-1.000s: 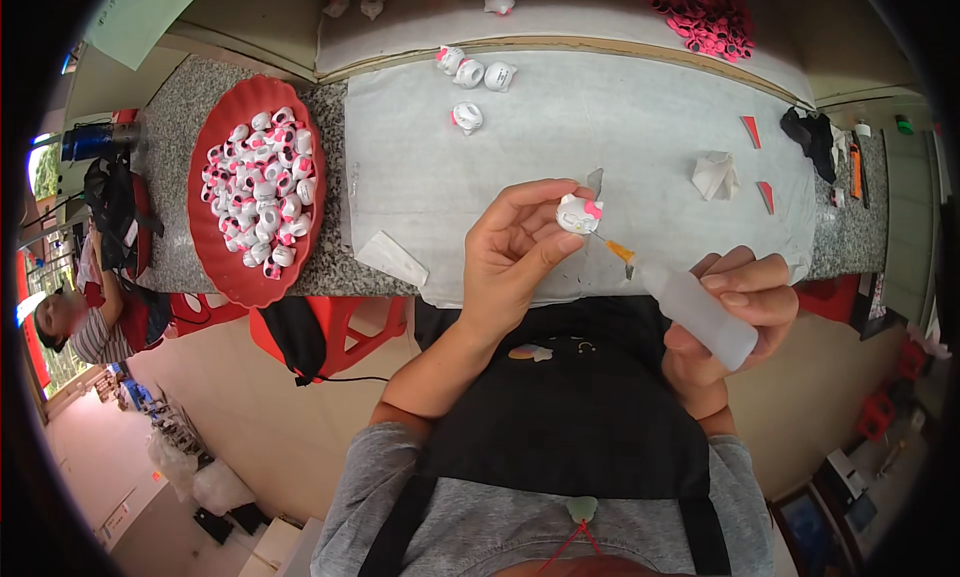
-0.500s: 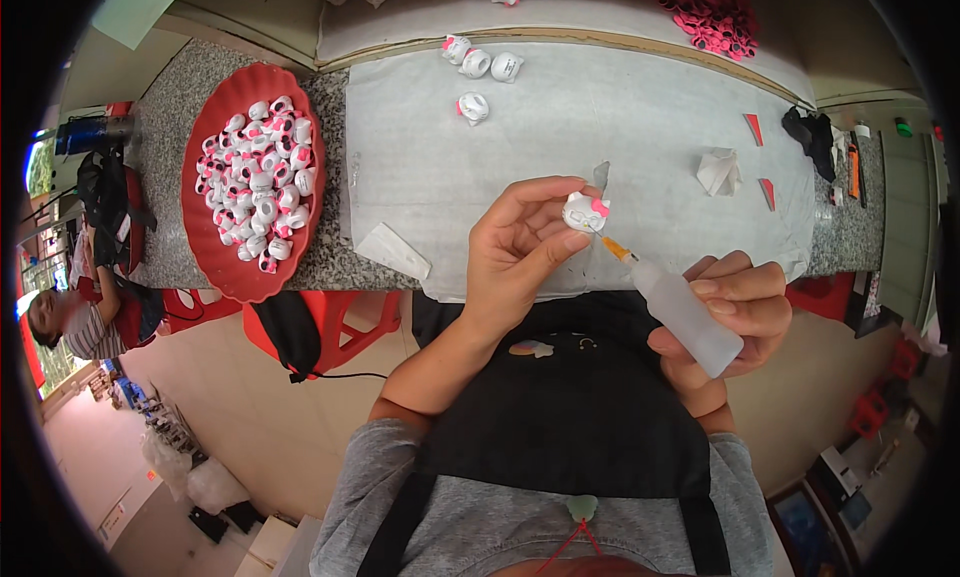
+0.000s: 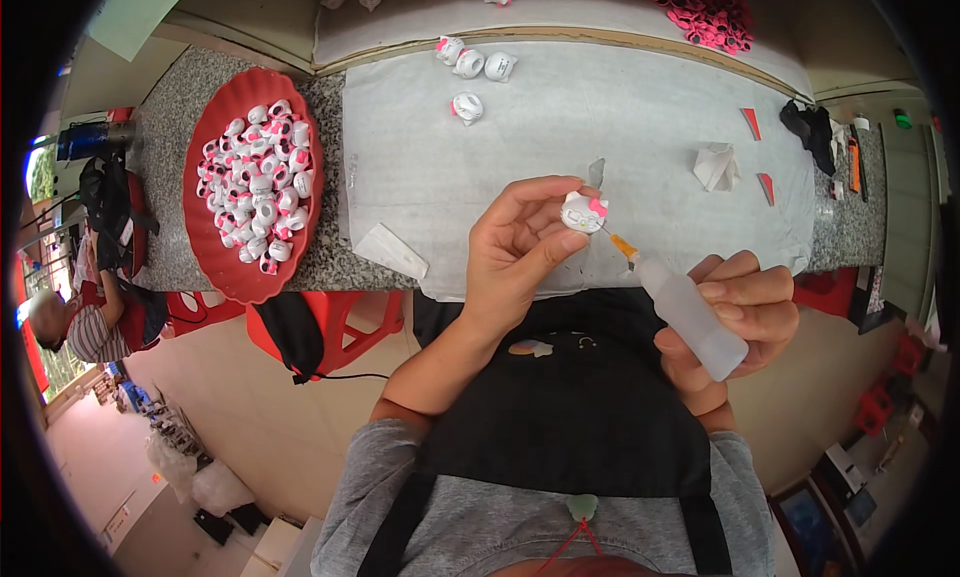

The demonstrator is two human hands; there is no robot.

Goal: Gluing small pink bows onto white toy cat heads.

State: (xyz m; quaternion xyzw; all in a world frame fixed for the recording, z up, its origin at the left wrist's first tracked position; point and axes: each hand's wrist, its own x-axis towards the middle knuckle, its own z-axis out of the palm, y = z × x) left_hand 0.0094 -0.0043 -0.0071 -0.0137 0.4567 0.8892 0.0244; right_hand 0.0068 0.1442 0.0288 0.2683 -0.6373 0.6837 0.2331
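Between the thumb and fingers of my left hand (image 3: 515,245) is a small white cat-head figure (image 3: 580,213) with a pink bow, its face turned up toward me. My right hand (image 3: 742,312) wraps around a translucent white squeeze bottle (image 3: 690,319), which slants up to the left. An orange needle tip (image 3: 624,247) on the bottle points at the figure's lower right edge, a small distance from it. A red scalloped tray (image 3: 200,239) to the left holds many similar white and pink heads. Several more heads (image 3: 468,65) lie at the far side of the table.
White paper (image 3: 420,157) covers the work surface. On it lie a folded paper slip (image 3: 392,252), a crumpled tissue (image 3: 716,167) and two red pieces (image 3: 751,124). Pink parts (image 3: 712,22) are heaped on the back shelf. A red stool (image 3: 340,327) stands below the table; another person (image 3: 90,322) sits far left.
My right hand has drawn the bottle slightly right and down, so its needle tip is farther from the figure. The left hand keeps its hold. The person at far left has lowered their head.
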